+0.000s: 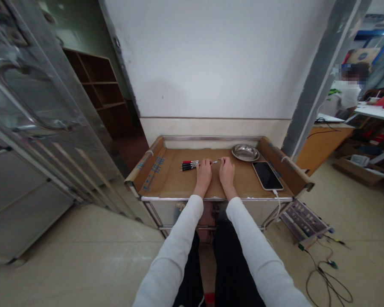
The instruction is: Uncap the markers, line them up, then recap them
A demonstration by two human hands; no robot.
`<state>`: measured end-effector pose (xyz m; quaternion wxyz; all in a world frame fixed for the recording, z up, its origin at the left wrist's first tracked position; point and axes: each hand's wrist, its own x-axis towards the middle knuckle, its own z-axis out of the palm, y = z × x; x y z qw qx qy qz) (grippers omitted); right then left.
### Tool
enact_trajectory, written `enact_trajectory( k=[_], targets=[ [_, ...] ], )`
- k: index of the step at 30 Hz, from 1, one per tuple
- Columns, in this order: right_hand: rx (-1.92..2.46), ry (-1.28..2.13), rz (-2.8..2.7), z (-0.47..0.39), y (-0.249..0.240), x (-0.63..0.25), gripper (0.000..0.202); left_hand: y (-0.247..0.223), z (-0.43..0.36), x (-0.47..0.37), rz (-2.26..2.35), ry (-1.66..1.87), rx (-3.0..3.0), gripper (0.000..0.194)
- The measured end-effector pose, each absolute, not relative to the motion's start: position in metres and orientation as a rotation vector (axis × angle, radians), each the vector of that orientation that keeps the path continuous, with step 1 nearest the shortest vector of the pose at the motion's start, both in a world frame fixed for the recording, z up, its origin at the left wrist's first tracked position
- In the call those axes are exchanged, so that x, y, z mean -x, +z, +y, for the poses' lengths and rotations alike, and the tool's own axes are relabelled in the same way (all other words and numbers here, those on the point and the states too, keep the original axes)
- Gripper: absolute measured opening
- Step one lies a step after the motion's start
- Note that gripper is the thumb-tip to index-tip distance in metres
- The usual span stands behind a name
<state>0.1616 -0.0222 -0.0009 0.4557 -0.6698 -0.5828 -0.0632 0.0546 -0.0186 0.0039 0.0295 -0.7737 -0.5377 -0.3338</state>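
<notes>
Several pens (pixel 186 166), black ones and one red, lie side by side on the brown cardboard lining (pixel 179 183) of a cart top. My left hand (pixel 205 170) is closed just right of them, partly covering their silver ends. From its fingers a thin silvery pen tip (pixel 214 162) points right. Most of that pen is hidden by the hand. Across a small gap, my right hand (pixel 227 171) pinches a small dark thin piece (pixel 219 159), too small to name surely. Both wrists rest near the cart's front edge.
A round metal dish (pixel 245 152) stands at the back right of the cart. In front of it lies a phone (pixel 268 175) with a white cable (pixel 277 200). Cardboard-covered sides (pixel 286 164) bound the top. Cables (pixel 328 277) lie on the floor; a person (pixel 348 91) sits far right.
</notes>
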Motion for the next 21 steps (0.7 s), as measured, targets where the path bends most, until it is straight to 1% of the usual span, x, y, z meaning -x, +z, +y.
enact_trajectory(
  k=[6,13,18,21],
  targets=[
    [1.676,-0.181,-1.484,-0.023,-0.001,-0.159,0.041,0.005,-0.019,-0.052,-1.663,-1.159,2.341,0.02],
    [1.633,-0.159,-1.582,-0.025,0.002,-0.158,0.041,0.011,-0.024,-0.053,-1.623,-1.147,2.405,0.019],
    [1.414,0.007,-1.77,-0.03,0.007,-0.154,0.046,0.015,-0.028,-0.053,-1.565,-1.308,2.466,0.024],
    [1.361,0.132,-1.753,-0.032,0.009,-0.153,0.05,0.017,-0.03,-0.052,-1.556,-1.393,2.445,0.027]
  ],
)
